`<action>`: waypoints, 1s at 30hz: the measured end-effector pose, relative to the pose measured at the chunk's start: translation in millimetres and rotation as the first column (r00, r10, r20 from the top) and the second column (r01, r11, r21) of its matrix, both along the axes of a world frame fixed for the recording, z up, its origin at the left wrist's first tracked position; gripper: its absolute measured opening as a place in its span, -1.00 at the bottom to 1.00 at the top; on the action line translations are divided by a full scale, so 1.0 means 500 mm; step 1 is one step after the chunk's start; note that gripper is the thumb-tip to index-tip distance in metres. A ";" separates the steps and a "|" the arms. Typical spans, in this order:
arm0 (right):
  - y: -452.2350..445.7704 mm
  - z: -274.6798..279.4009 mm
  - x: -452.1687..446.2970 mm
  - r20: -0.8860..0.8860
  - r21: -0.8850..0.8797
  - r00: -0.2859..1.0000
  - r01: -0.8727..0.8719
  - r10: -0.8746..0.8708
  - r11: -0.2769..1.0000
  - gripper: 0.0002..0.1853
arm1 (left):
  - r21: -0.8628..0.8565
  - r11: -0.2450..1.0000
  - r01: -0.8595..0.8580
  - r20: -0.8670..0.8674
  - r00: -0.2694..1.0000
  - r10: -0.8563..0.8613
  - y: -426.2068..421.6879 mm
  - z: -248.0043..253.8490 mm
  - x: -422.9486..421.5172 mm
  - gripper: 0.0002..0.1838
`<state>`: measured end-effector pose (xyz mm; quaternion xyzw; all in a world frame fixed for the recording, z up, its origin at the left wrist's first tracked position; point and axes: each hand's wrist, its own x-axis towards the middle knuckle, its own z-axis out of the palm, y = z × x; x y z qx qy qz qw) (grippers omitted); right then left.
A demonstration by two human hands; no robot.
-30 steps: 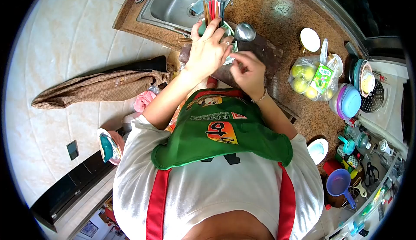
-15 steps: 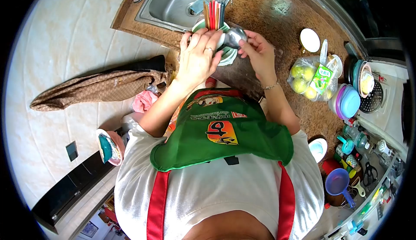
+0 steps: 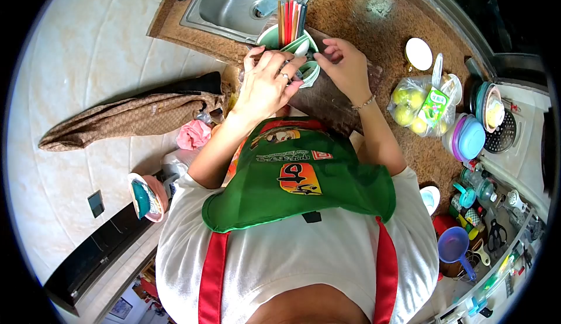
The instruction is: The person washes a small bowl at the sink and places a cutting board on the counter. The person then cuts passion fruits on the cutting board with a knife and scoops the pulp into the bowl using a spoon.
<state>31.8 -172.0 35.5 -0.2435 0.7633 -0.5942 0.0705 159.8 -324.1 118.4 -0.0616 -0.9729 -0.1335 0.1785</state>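
A green utensil holder [image 3: 272, 36] stands on the dark board in front of me, with several chopsticks [image 3: 290, 21] upright in its back part. A white spoon [image 3: 302, 48] pokes up from it beside my left fingertips. My left hand [image 3: 270, 80] lies across the near left side of the holder, fingers bent around it and thumb toward me; part of the holder is hidden beneath. My right hand [image 3: 346, 70] hovers just right of the holder, fingers apart and holding nothing. The front compartment [image 3: 310, 74] shows between the hands.
A steel sink [image 3: 234, 2] lies at the upper left. To the right are a white cup [image 3: 418, 54], a bag of yellow-green fruit [image 3: 412, 108] and stacked bowls [image 3: 470, 137]. A blue ladle-shaped scoop [image 3: 454, 245] sits lower right. Brown cloth [image 3: 134, 113] hangs at left.
The shiny metal utensil that was between my hands is out of sight. My right hand has opened and its fingers have lifted off it. More of the holder shows now.
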 end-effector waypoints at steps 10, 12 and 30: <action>-0.044 0.015 0.000 -0.306 0.415 0.947 0.040 0.098 0.909 -0.83 | -0.042 0.998 0.038 -0.061 0.997 -0.040 -0.016 -0.002 0.003 -0.57; -0.041 0.037 0.006 -0.348 0.453 0.930 0.058 0.116 0.890 -0.85 | -0.034 0.999 0.043 -0.061 0.997 -0.045 -0.017 0.002 0.004 -0.57; 0.034 0.072 -0.070 0.373 -0.212 0.925 0.158 -0.069 0.964 -0.84 | -0.019 0.999 0.046 -0.062 0.997 -0.047 -0.019 -0.008 0.026 -0.61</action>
